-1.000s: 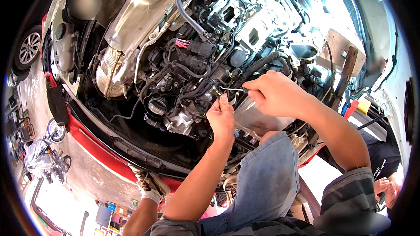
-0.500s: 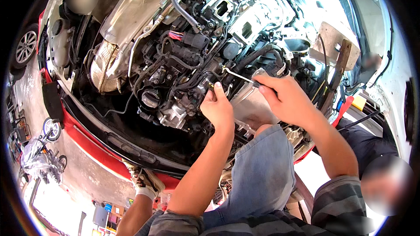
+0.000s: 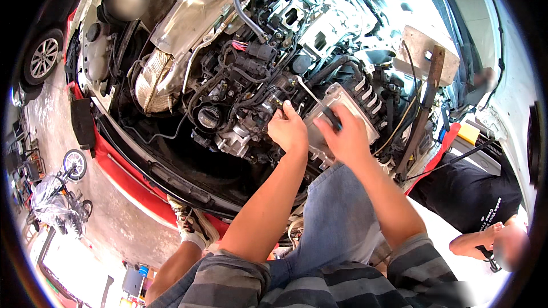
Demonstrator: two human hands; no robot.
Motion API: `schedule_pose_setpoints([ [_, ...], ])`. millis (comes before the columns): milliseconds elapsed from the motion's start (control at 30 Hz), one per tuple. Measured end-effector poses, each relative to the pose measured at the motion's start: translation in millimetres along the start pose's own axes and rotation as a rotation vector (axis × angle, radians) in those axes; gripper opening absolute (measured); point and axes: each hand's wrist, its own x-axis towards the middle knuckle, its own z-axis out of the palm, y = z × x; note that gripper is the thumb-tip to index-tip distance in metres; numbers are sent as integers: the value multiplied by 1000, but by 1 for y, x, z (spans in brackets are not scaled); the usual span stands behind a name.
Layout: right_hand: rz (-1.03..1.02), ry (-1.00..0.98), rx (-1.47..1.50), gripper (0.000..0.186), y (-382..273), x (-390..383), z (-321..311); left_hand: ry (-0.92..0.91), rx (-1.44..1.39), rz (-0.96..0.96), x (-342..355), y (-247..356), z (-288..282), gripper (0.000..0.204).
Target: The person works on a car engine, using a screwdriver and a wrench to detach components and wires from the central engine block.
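Rounded whitish plastic reservoir (image 3: 98, 60), contents unclear; your R hand (image 3: 346, 134) grips a slim metal-shafted tool (image 3: 319, 103), L hand (image 3: 289, 130) curled by engine (image 3: 245, 108), can't tell if holding.

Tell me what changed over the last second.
The right hand has drawn back toward the person, still gripping the slim tool, whose tip has swung forward, away from the left hand. The left hand stays at the engine; whether it holds anything is unclear.
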Motion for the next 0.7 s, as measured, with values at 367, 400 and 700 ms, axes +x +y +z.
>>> schedule_pose_setpoints([
  [367, -287, -312, -395, 25, -13, 87, 41, 19, -95, -1, 6, -5, 0, 42],
  [400, -290, -311, -395, 26, -11, 86, 43, 14, -86, 23, 7, -1, -1, 42],
  [700, -174, -310, -370, 22, -10, 78, 54, -6, -114, -160, 3, 11, -3, 39],
])
